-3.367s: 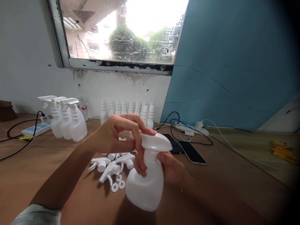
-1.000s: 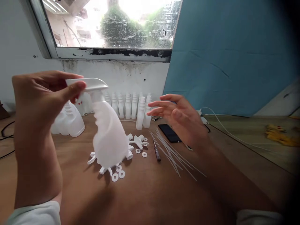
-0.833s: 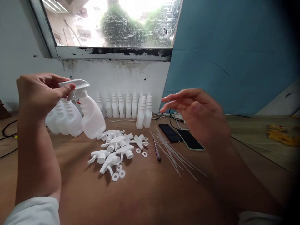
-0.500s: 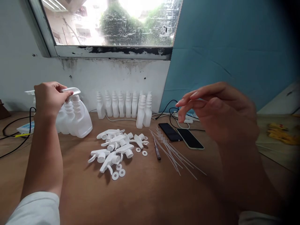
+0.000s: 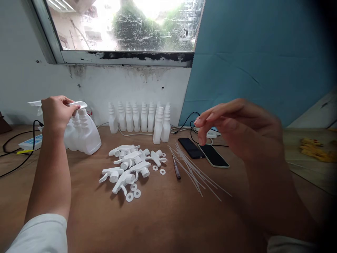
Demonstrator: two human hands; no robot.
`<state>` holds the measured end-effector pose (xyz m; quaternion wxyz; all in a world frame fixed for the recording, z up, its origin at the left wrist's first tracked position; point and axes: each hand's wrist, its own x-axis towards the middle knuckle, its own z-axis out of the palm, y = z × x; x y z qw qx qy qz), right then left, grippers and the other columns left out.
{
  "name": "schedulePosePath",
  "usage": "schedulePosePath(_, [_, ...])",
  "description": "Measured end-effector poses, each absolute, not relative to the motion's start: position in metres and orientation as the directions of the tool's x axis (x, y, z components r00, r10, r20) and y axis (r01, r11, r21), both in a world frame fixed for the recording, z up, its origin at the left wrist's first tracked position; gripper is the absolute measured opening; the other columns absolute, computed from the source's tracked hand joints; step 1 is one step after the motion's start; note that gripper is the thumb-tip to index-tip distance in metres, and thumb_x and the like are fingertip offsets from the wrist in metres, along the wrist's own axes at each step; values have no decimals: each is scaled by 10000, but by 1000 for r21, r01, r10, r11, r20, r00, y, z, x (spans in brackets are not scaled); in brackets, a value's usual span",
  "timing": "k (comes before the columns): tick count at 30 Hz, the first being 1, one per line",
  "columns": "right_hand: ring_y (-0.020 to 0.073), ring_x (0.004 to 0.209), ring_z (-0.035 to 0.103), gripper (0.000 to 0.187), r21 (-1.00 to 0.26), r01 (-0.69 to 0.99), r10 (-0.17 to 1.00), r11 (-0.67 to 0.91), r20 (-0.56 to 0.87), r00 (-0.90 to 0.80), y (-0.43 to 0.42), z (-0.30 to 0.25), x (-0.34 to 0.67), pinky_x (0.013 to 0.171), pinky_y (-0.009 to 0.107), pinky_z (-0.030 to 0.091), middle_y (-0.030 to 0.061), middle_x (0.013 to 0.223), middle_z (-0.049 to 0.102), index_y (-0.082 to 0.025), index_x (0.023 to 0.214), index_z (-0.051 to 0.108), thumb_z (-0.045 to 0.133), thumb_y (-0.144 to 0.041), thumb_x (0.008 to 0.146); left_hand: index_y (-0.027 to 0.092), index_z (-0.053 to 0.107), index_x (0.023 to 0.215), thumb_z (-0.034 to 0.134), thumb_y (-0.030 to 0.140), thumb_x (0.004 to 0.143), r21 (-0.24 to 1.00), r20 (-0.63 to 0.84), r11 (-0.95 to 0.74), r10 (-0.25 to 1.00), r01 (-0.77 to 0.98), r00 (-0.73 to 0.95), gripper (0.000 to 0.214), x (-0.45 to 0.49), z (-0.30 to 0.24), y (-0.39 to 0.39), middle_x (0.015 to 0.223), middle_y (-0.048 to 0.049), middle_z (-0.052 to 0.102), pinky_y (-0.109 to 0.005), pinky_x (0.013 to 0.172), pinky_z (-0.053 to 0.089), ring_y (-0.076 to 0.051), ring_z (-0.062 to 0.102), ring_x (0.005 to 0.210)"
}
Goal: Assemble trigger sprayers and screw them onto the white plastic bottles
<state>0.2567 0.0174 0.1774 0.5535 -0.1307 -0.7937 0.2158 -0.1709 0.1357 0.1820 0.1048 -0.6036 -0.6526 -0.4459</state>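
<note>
Left grip on one spray bottle

Single head view: looks forward-down across table toward window wall, hands near lens.

Brown wood counter: at centre, a heap of loose white trigger heads, with flat washers at its 6 o'clock edge. At its 3 o'clock lie a small screwdriver and a fan of thin white tubes. Capless bottles stand in a row at 12 o'clock, two dark phones at 1 o'clock, trigger-topped spray bottles bunched at 10 o'clock, and a power strip at 9 o'clock.
</note>
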Motion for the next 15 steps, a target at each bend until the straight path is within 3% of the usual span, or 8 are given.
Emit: schedulePosePath(15, [163, 716, 635, 169, -479, -20, 437, 878, 816, -379, 16, 176, 257, 560, 350, 565, 106, 964, 635, -138, 989, 679, 535, -114, 905, 142, 640, 965, 604, 419, 769, 377, 700, -105, 683, 920, -209, 341, -178, 179, 141, 661, 38, 493, -245, 805, 397, -133, 482, 719])
